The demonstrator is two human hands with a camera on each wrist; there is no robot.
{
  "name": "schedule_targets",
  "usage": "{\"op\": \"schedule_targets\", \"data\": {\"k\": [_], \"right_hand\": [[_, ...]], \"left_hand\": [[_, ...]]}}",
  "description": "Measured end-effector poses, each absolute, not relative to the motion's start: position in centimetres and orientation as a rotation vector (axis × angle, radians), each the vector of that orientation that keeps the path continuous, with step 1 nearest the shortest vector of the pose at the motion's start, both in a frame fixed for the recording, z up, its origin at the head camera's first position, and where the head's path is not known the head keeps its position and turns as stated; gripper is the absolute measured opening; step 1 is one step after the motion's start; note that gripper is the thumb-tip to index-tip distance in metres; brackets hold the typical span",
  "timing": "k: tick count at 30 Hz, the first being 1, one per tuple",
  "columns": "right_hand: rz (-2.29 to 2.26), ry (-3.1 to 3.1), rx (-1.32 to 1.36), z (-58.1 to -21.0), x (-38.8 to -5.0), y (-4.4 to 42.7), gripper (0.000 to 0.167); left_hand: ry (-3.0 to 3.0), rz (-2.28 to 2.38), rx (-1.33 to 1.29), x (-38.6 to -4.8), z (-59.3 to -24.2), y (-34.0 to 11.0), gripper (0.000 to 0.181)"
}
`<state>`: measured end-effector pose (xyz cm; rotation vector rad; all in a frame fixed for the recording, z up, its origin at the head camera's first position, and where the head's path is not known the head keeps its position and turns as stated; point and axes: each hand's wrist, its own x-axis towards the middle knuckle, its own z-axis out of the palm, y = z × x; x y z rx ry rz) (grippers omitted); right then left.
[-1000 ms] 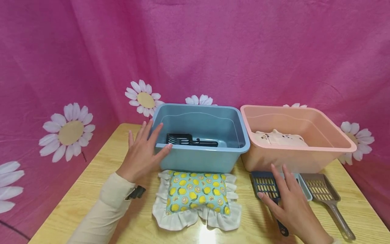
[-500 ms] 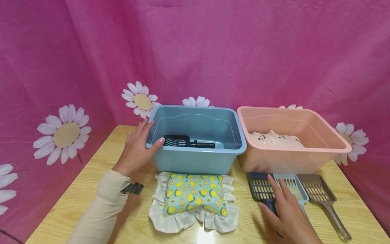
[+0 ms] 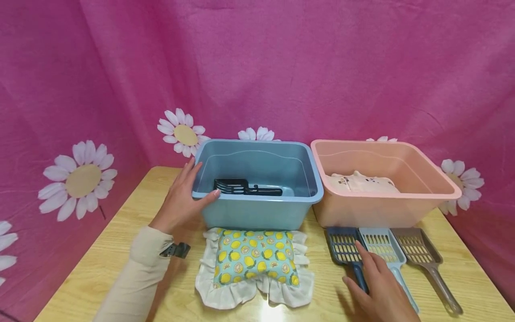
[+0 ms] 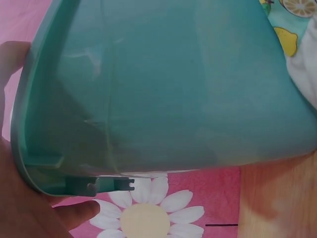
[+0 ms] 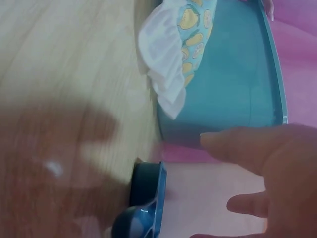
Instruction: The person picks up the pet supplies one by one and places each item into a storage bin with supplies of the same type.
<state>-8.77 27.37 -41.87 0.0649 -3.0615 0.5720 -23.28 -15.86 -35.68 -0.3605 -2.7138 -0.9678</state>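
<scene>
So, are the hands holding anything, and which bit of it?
The left hand is at the near-left rim corner of the blue bin; whether it grips can't be told. The right hand holds nothing.

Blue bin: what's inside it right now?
A black slotted scoop lies inside the blue bin, its handle pointing right. The near wall hides the floor behind it; anything under the scoop can't be seen either.

Blue bin [image 3: 257, 213], upright, rim at the left fingers [image 3: 195, 171], slotted navy scoop [image 3: 341, 259], lying below the right fingers [image 3: 365, 257]
</scene>
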Motion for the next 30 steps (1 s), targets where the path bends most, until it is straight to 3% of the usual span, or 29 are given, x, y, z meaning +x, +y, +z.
{"op": "schedule_targets", "data": {"k": [14,30], "right_hand": [[0.535,-3.115,0.004,-43.9,-8.2,28.0,0.087],[0.603,-3.113,0.022,-44.3,-7.5,28.1,0.08]], "left_hand": [[-2.773,-0.949,-0.285,-23.2,-35.9,-16.0,0.106],[-2.792,-0.87,-0.309,-22.9,-35.5,-15.8,0.107]]}}
